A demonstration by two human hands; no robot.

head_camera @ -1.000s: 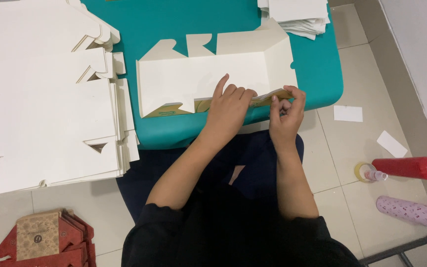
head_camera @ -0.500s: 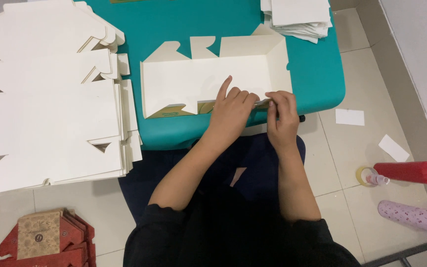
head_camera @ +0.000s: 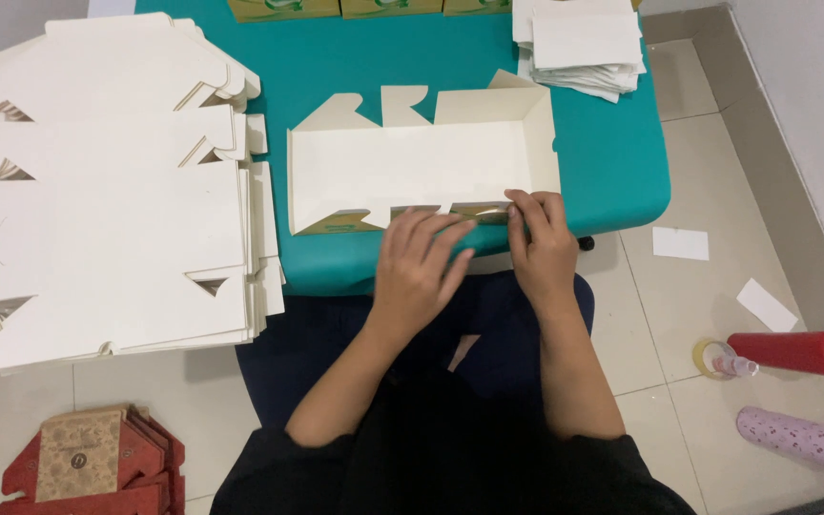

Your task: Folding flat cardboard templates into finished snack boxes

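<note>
At the lower left of the frame, red cardboard pieces [head_camera: 88,467] lie on the floor. Above them, filling the left side, a tall stack of flat white box blanks [head_camera: 107,191] rests partly on the teal desk [head_camera: 622,153]. In the middle of the frame a cream cardboard box [head_camera: 412,162] lies on the desk, its long panel flat and its side flaps folded up, the near edge showing a printed gold and green face.

The left hand [head_camera: 417,267] lies flat at the near edge of the box, fingers spread and stretched out, its grip open and closed on nothing; the fingertips touch the lower flap. Just beside it, the right hand [head_camera: 541,243] pinches the near flap of the box close to its right corner, thumb and fingers closed on the cardboard.

At the upper right of the desk sits a pile of white sheets [head_camera: 584,43]. On the floor at the right lie two white paper scraps [head_camera: 681,243], a red bottle [head_camera: 793,353] on its side and a pink patterned roll [head_camera: 803,441].
</note>
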